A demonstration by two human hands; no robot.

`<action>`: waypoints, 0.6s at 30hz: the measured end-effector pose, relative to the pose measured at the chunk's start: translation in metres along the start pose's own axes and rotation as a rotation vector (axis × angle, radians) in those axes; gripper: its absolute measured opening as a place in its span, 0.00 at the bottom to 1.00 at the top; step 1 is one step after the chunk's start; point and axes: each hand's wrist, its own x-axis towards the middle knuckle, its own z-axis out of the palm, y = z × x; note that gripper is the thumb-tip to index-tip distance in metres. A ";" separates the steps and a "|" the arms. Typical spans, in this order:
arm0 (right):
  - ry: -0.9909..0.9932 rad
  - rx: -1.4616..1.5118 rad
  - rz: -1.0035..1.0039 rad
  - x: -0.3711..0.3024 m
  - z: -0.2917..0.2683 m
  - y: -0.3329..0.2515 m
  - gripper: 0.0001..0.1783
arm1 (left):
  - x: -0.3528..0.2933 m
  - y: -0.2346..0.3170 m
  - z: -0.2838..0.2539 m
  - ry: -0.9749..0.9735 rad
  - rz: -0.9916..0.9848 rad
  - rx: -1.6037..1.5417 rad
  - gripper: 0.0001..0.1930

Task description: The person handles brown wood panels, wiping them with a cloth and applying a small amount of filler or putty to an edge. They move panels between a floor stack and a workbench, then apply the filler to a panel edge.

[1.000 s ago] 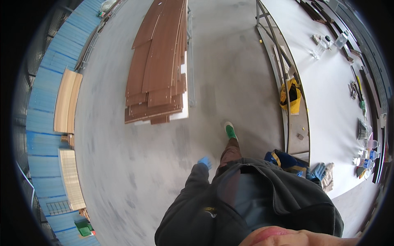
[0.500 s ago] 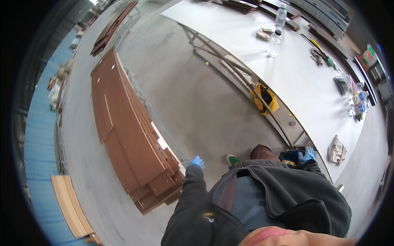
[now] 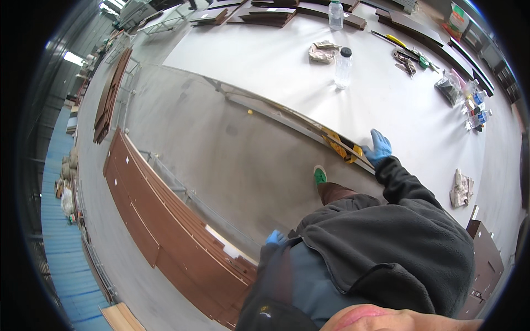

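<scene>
My right hand (image 3: 377,148), in a blue glove, is at the near edge of a large white-topped table (image 3: 419,132). Its fingers are stretched out and apart, with nothing in them. Close beside it, under the tabletop, hangs a yellow and black bag (image 3: 341,148). My left hand (image 3: 275,237), also blue-gloved, hangs low at my left side, near a stack of brown boards (image 3: 165,234). Only a small part of that hand shows, and its fingers are too indistinct to read. I see nothing held there.
A black-capped clear bottle (image 3: 343,71), a second bottle (image 3: 335,16), crumpled light gloves (image 3: 461,188), and a yellow cutter (image 3: 396,41) lie or stand on the table. Dark panels (image 3: 411,26) line its far side. Grey floor (image 3: 221,165) runs between table and boards.
My right hand has risen from beside my hip and moved left and forward to the table edge. My view has turned, and my left hand sits lower in it.
</scene>
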 end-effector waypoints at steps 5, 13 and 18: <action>-0.050 0.194 0.312 0.156 0.025 -0.054 0.62 | -0.008 0.105 -0.001 0.148 -0.024 0.327 0.19; -0.020 0.140 0.671 0.293 0.054 -0.087 0.61 | 0.045 0.271 0.045 -0.190 0.102 -0.042 0.17; -0.023 0.084 0.816 0.345 0.061 -0.090 0.47 | 0.080 0.415 0.096 -0.152 0.314 0.369 0.19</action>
